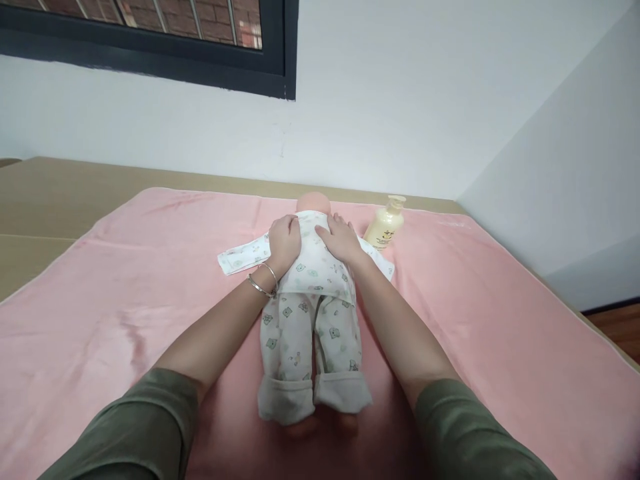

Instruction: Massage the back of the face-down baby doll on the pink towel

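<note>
A baby doll (pixel 314 202) lies on a pink sheet, its head toward the wall and its face not visible. It wears a white patterned top (pixel 313 270) and matching trousers (pixel 295 327) with turned-up cuffs. My left hand (pixel 285 243), bangles at the wrist, is at the left side of the doll's upper body, its fingers curled at the cloth of the top. My right hand (pixel 340 239) lies on the top's right side near the shoulder, fingers spread. The doll's sleeves stretch out to both sides, and its feet show below the cuffs.
A pale yellow bottle (pixel 385 227) stands tilted on the pink sheet (pixel 475 320), just right of the doll. Beyond the sheet are a tan surface (pixel 70 183), a white wall and a dark-framed window (pixel 280 50) at the upper left.
</note>
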Tool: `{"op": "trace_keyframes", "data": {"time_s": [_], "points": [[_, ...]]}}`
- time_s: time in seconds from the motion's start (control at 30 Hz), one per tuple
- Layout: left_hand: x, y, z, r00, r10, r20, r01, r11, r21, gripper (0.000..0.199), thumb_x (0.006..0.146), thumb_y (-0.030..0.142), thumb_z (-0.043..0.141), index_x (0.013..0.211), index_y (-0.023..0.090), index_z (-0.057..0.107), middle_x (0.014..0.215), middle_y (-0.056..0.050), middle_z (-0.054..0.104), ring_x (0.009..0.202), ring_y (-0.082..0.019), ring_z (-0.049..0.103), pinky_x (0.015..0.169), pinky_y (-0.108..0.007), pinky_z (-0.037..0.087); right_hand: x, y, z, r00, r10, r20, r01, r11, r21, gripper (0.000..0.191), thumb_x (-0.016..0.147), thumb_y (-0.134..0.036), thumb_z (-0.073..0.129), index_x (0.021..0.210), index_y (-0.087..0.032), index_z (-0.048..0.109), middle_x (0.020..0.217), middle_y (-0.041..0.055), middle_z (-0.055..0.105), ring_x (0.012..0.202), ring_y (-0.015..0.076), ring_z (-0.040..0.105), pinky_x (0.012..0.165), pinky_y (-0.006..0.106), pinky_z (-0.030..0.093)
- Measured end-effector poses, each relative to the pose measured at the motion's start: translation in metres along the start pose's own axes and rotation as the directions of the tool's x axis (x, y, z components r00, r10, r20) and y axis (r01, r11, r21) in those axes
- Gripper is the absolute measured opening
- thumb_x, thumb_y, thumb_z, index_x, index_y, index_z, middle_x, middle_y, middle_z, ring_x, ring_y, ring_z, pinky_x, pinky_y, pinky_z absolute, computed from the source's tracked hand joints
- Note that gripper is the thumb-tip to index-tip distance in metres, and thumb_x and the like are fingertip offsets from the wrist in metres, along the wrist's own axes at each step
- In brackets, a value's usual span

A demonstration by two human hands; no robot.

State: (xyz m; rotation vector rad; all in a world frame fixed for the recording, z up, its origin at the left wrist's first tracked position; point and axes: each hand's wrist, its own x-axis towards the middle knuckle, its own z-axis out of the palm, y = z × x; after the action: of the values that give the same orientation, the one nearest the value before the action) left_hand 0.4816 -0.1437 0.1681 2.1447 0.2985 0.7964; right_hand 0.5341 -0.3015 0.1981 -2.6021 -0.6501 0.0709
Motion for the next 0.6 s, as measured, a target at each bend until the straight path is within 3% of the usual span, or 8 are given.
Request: {"op": "trace_keyframes", "data": {"time_s": [0.13,0.27,0.4,0.5,0.6], "points": [[0.003,0.003,-0.003,0.997,0.049,0.056,-0.053,0.996,0.072,0.048,0.101,0.032,0.031,0.113,0.014,0.074,0.124,-0.015,0.075,0.123,-0.028,0.065,0.113,-0.041,0.045,0.003,0.001,0.0,0.996,0.085,-0.041,-0.086,0.996,-0.022,0.08,0.106,-0.06,0.025,0.159,-0.001,0.038,0.171,0.0259,0.027,0.161,0.0366,0.023,0.131,0.058,0.011],[0.006,0.007,-0.005,0.989,0.049,0.14,-0.068,0.989,0.13,0.047,0.103,0.03,0.028,0.111,0.016,0.073,0.127,-0.014,0.074,0.125,-0.028,0.063,0.114,-0.041,0.043,-0.001,-0.006,-0.004,0.998,0.032,-0.048,-0.037,0.995,-0.089,0.072,0.109,-0.052,0.023,0.155,0.0,0.043,0.164,0.0263,0.04,0.156,0.0366,0.034,0.13,0.059,0.012],[0.01,0.011,-0.008,0.976,-0.022,0.216,-0.021,0.981,0.195,0.045,0.104,0.03,0.029,0.115,0.016,0.07,0.135,-0.016,0.069,0.131,-0.03,0.06,0.116,-0.044,0.041,-0.015,-0.029,-0.006,0.998,-0.044,-0.04,0.035,0.978,-0.207,0.06,0.11,-0.036,0.024,0.147,0.004,0.048,0.152,0.029,0.053,0.146,0.0367,0.047,0.126,0.053,0.023],[0.013,0.016,-0.012,0.96,-0.052,0.275,-0.025,0.963,0.269,0.044,0.104,0.032,0.03,0.111,0.017,0.07,0.129,-0.017,0.071,0.126,-0.032,0.062,0.112,-0.046,0.044,-0.022,-0.043,-0.006,0.994,-0.093,-0.049,0.076,0.96,-0.271,0.054,0.108,-0.028,0.03,0.145,0.006,0.048,0.147,0.0305,0.057,0.139,0.0373,0.053,0.122,0.05,0.031],[0.008,0.031,-0.016,0.938,-0.092,0.335,-0.045,0.924,0.38,0.044,0.103,0.03,0.029,0.113,0.015,0.07,0.125,-0.018,0.072,0.122,-0.032,0.064,0.11,-0.047,0.046,-0.019,-0.038,-0.01,0.994,-0.109,-0.02,0.102,0.971,-0.215,0.051,0.107,-0.029,0.032,0.141,0.002,0.053,0.146,0.028,0.059,0.135,0.0364,0.057,0.117,0.047,0.037]]}}
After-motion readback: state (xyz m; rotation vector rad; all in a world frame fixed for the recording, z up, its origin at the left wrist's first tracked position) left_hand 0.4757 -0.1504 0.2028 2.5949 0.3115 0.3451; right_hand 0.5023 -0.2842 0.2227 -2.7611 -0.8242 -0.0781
